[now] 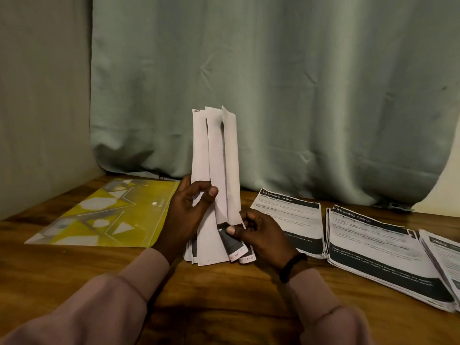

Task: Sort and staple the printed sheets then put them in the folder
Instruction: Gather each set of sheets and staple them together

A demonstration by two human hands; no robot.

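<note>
Sorting is underway: the left hand (185, 207) grips a bundle of sheets (215, 170) stood on end on the worktop (224, 307), right-hand fingers (232, 230) pinching one lower corner. Next, I'd guess, that sheet joins the sorted piles (373, 245); the folder (99, 215) waits left.

1 head view, close above the table (224, 307); facing forward and down.

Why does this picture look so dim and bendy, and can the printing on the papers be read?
Head view: light is low and warm, with soft shadows on the table; the wide lens bows the edges, so the curtain leans. The headings on the flat paper piles are legible but the small text smears, and the sheets held upright in the left hand and right hand look slightly blurred.
</note>
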